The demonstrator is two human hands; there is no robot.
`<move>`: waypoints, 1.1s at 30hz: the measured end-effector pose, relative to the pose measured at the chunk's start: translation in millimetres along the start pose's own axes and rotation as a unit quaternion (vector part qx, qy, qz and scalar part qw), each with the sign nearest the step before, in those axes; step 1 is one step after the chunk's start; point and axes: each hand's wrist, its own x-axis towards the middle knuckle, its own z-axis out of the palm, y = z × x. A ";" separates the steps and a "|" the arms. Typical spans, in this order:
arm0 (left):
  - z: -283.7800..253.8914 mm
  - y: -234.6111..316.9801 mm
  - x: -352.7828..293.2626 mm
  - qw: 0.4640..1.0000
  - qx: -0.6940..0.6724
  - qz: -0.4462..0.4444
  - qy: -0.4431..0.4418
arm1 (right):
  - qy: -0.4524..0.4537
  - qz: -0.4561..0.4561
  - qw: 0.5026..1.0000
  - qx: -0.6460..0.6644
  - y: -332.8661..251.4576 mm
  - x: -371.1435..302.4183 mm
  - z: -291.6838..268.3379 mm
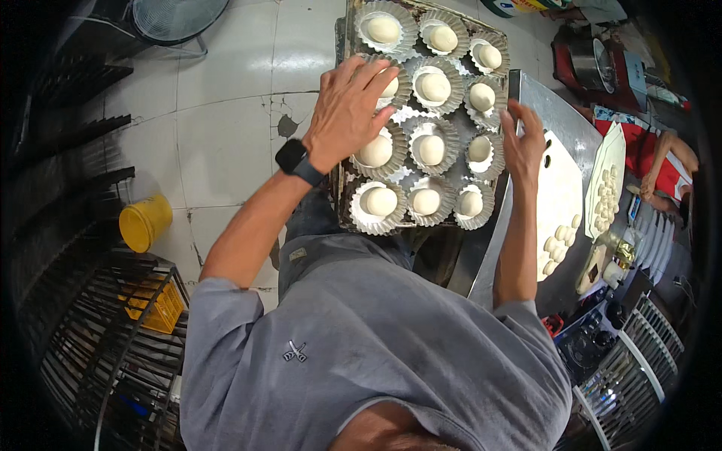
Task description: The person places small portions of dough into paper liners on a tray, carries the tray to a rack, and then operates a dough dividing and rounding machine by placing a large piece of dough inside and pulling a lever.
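Note:
A metal baking tray holds several fluted paper cups, each with a round white dough ball. My left hand, with a black watch on the wrist, lies with fingers spread over the dough ball and cup at the left of the second row. My right hand grips the tray's right rim beside a cup. My grey shirt fills the lower middle of the view.
A steel table at the right carries a white board with small dough pieces and a white tray of more. A person in red works beyond it. A yellow bucket, yellow crate, wire racks and a fan stand on the tiled floor.

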 end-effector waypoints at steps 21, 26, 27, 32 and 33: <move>27.3 45.6 -114.2 0.868 -0.227 -0.435 0.081 | -0.141 0.322 0.907 0.231 49.0 -144.4 -12.0; 97.5 63.1 -152.1 0.956 -0.115 -0.214 0.164 | -0.100 0.333 0.809 0.474 131.5 -199.1 -10.5; 106.2 56.6 -154.8 0.962 -0.062 -0.243 0.107 | -0.047 0.322 0.800 0.504 151.0 -216.8 -5.6; 66.7 75.2 -156.2 0.925 -0.235 -0.274 0.119 | 0.036 0.336 0.817 0.467 90.5 -208.0 -31.2; 58.4 73.1 -157.6 0.915 -0.254 -0.288 0.121 | 0.029 0.322 0.826 0.462 86.4 -204.3 -34.1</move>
